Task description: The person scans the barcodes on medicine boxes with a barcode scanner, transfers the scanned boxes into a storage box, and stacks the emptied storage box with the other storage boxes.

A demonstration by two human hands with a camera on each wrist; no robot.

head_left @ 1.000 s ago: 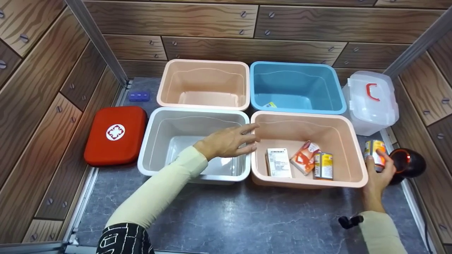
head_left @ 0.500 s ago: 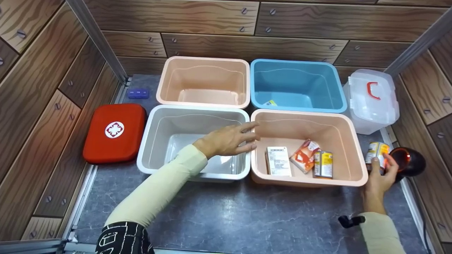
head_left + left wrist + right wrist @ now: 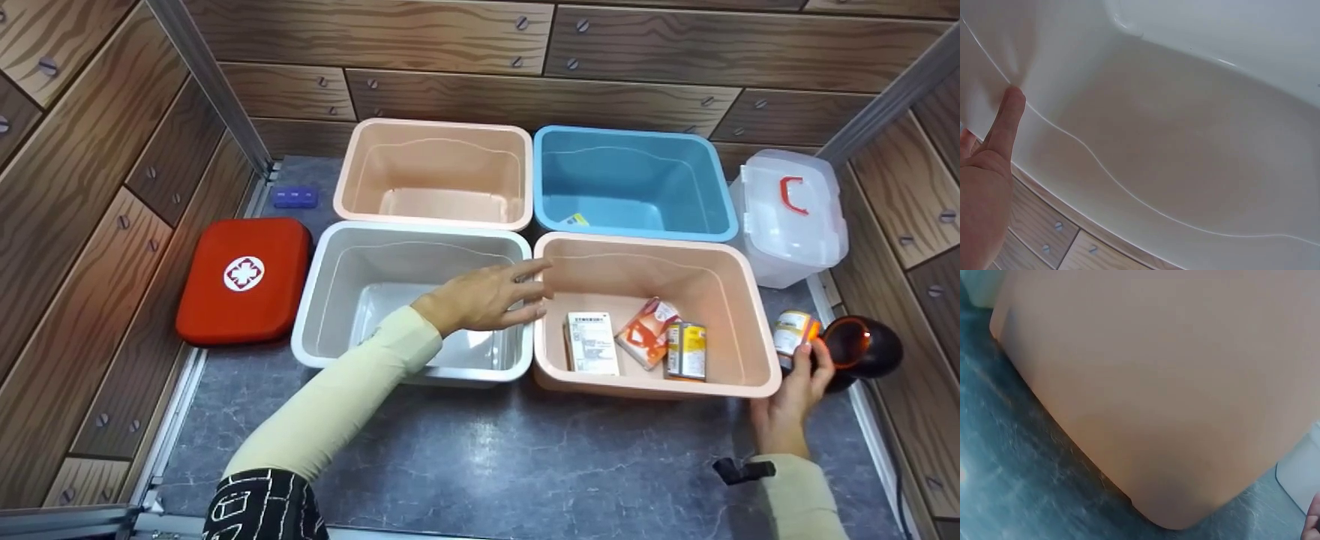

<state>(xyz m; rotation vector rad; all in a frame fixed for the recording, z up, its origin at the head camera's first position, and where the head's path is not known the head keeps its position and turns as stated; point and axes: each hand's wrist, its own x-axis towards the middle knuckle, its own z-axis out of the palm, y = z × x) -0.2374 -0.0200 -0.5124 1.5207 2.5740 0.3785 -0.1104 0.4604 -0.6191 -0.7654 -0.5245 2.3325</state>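
My left hand (image 3: 491, 296) hovers flat over the right side of the grey bin (image 3: 330, 259), fingers straight and pointing at the near pink bin (image 3: 757, 315). In the left wrist view the thumb (image 3: 1008, 115) shows against the grey bin's inner wall (image 3: 1174, 140). My right hand (image 3: 795, 390) grips a small orange-and-white can (image 3: 791, 331) right of the pink bin, up against a black dome scanner (image 3: 862, 349). Inside the pink bin lie a white box (image 3: 591, 343), an orange packet (image 3: 646, 330) and a yellow can (image 3: 686, 350). The right wrist view shows only the pink bin's outer wall (image 3: 1174, 394).
A second pink bin (image 3: 435, 172) and a blue bin (image 3: 630, 184) stand behind. A red first-aid case (image 3: 244, 279) lies left, with a blue pill box (image 3: 294, 196) behind it. A clear lidded box (image 3: 791, 217) sits at the right. Wood-patterned walls enclose the grey tabletop (image 3: 487, 465).
My right hand has tilted the can over and lowered it closer to the scanner. The left hand has stayed in place.
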